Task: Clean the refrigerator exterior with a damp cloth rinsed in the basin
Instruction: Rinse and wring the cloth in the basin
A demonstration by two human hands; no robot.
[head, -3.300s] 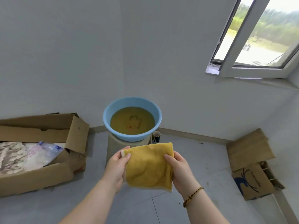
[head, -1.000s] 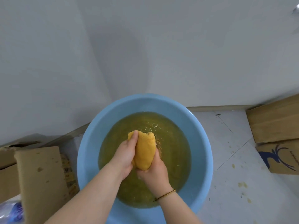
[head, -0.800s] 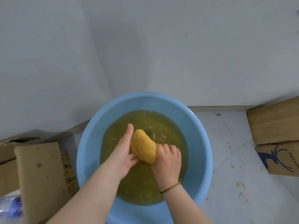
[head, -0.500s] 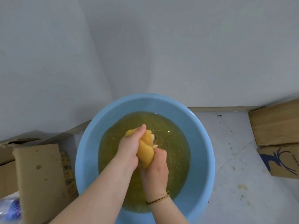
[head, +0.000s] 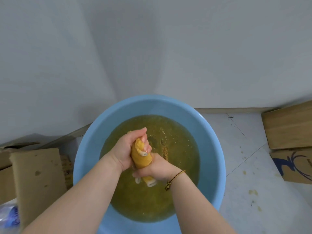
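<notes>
A light blue basin [head: 209,146] holds yellowish murky water and stands in the corner of the room below me. Above the water I hold a wet yellow cloth [head: 141,157], twisted into a tight roll. My left hand [head: 130,147] grips its upper end, fingers curled round it. My right hand [head: 157,168], with a cord bracelet at the wrist, grips the lower end; two pale hems of the cloth stick out beneath it. The refrigerator is out of sight.
Grey walls meet in a corner right behind the basin. An open cardboard box [head: 37,179] with a plastic bag [head: 8,215] lies at the left. Folded cardboard boxes [head: 290,129] sit on the stained floor at the right.
I went from holding the flat cloth in front of the basin to leaning over it, dipping and kneading the cloth. Now both hands twist it into a tight roll above the water.
</notes>
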